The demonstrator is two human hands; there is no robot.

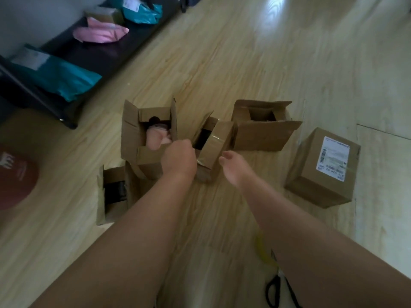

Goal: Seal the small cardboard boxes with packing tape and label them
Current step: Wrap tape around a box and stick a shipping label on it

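While the left hand (179,158) is curled over the near-left rim of the small middle box (204,172), the right hand (231,168) hangs with fingers loosely extended. Its tips are just beside the near corner of that box's taped flap (216,141); contact there cannot be confirmed. The hands are apart, one on each side of the box, and the left is the nearer and is on it.

The box sits on the wood floor (222,63) directly ahead of both hands, between the open box holding something pink (144,158) and a second open box (262,134). Its mouth faces up, unsealed, with flaps splayed. Its long axis runs from the hands away and rightward.

Judgement: the flaps need folding flat along that axis before taping. A sealed labelled box (320,174) stands well apart to the right. Scissors (274,290) lie by the right forearm. No tape roll identified.
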